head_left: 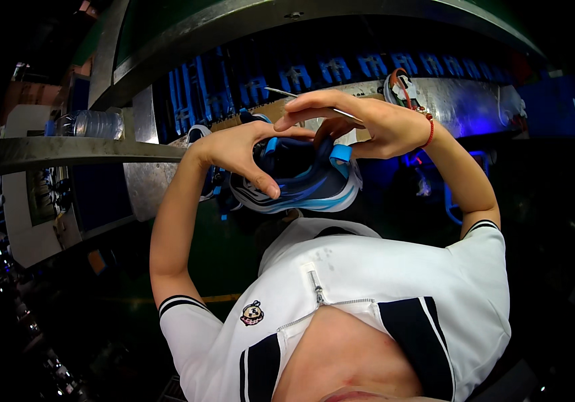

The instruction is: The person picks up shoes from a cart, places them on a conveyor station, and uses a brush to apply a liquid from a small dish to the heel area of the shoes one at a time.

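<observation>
A dark navy sneaker [307, 184] with light blue and white stripes and a white sole is held up in front of my chest, sole edge toward me. My left hand [237, 153] grips its side, thumb pressed across the upper. My right hand [368, 124], with a red cord bracelet at the wrist, curls over the shoe's opening and pinches a thin metal rod [287, 94] that points left above the shoe. My white shirt with dark trim fills the lower part of the view.
A clear plastic water bottle [93, 124] lies on a metal shelf [66, 151] at the left. Behind the hands runs a curved metal bench [461, 100] with a row of blue parts [301, 74]. A red-and-white wired object [401, 87] sits near my right hand.
</observation>
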A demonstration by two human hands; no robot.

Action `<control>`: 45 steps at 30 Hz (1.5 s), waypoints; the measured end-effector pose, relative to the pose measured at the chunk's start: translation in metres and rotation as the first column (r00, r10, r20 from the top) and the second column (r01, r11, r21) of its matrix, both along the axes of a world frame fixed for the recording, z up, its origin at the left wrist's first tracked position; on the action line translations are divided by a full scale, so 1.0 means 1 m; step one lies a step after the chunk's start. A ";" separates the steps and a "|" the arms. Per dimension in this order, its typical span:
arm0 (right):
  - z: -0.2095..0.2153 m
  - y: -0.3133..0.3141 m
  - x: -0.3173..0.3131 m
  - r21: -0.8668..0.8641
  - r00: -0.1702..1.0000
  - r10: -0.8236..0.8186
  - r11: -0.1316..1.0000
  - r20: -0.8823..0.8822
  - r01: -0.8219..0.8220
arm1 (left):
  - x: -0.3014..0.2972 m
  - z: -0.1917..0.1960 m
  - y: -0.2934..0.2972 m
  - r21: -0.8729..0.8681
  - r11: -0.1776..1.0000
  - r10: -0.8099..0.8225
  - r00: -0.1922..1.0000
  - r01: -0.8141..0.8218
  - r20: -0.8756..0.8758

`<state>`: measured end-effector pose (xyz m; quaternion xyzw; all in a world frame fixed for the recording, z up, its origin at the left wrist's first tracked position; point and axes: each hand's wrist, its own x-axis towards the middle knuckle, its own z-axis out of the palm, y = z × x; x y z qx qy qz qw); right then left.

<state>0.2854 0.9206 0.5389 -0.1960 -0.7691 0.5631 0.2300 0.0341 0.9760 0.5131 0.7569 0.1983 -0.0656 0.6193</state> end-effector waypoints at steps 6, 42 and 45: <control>-0.016 0.002 0.008 0.009 0.995 0.023 1.000 -0.094 -0.022 | 0.009 -0.007 -0.019 -0.131 0.986 0.103 0.995 -0.102 0.002; -0.053 0.009 0.000 0.185 0.952 -0.301 0.934 -0.049 0.304 | -0.023 -0.027 -0.066 -0.161 0.855 0.517 0.841 -0.494 0.163; -0.045 0.011 -0.005 0.322 0.913 -0.380 0.854 -0.152 0.409 | -0.019 -0.024 -0.068 -0.162 0.862 0.503 0.849 -0.480 0.162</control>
